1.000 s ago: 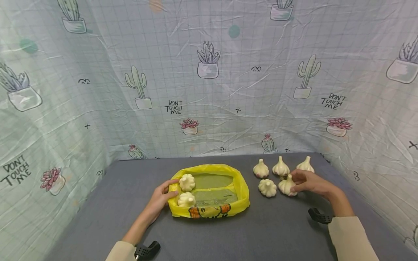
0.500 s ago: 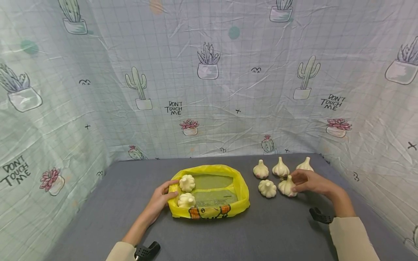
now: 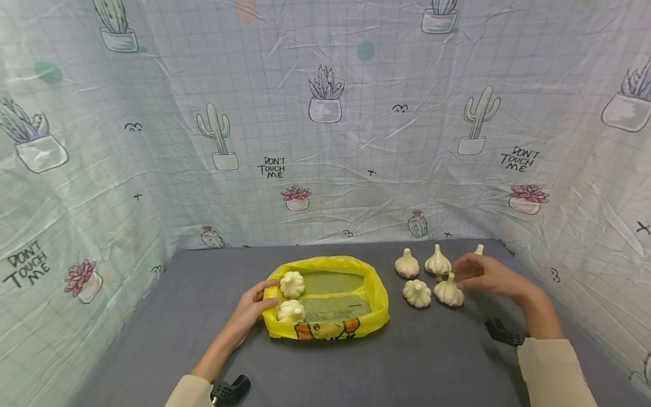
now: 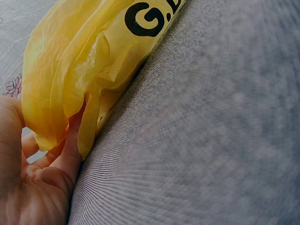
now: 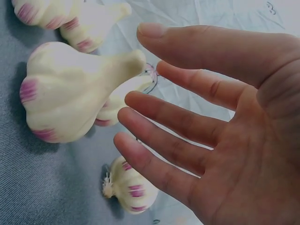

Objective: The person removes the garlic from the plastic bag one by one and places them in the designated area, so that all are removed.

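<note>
A yellow plastic bag (image 3: 377, 294) lies with its mouth spread wide and its rim rolled out. Two garlic bulbs, one far (image 3: 292, 284) and one near (image 3: 291, 311), sit inside at its left end. My left hand (image 3: 251, 308) grips the left rim, the thumb inside and the other fingers outside; in the left wrist view the plastic (image 4: 51, 89) bunches between them. My right hand (image 3: 495, 278) hovers beside a garlic bulb (image 3: 448, 293) standing stem up. The right wrist view has its fingers extended, apart from the nearest bulb (image 5: 65, 93), and holding nothing.
Several garlic bulbs stand on the grey tabletop (image 3: 356, 373) right of the bag, among them the back-left one (image 3: 407, 264), the back-middle one (image 3: 438, 262) and the front-left one (image 3: 417, 293). Another (image 3: 480, 249) is mostly hidden behind my right hand. A printed cloth (image 3: 335, 152) walls the table.
My right hand has let go of the front-right garlic bulb and drawn slightly up and right from it. That bulb still stands in about the same spot. My left hand has kept its grip.
</note>
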A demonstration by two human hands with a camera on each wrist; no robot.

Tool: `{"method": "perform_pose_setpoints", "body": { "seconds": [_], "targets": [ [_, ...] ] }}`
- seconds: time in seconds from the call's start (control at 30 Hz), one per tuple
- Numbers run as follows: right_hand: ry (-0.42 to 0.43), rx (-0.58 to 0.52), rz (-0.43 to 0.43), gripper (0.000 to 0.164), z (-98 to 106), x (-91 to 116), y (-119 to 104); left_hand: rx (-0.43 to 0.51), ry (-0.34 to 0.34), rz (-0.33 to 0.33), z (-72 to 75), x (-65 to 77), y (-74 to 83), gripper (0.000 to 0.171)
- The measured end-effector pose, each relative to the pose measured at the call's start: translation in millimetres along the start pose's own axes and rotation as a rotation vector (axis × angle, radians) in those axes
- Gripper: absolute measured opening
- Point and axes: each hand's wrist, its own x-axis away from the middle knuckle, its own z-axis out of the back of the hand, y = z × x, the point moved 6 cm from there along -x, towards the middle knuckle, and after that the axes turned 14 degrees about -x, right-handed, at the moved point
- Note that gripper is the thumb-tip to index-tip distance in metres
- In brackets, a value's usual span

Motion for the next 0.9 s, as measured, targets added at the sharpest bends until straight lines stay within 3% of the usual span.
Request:
{"method": "perform_pose_setpoints", "body": {
  "seconds": [0.4,0.9],
  "targets": [
    [0.076,0.052,0.035,0.045,-2,1,-21,0.002,0.0,0.001,0.5,-0.8,-0.7,0.051],
    [0.116,0.086,0.154,0.036,-9,1,-47,0.009,0.005,-0.005,0.3,-1.5,-0.8,0.052]
  ]
}}
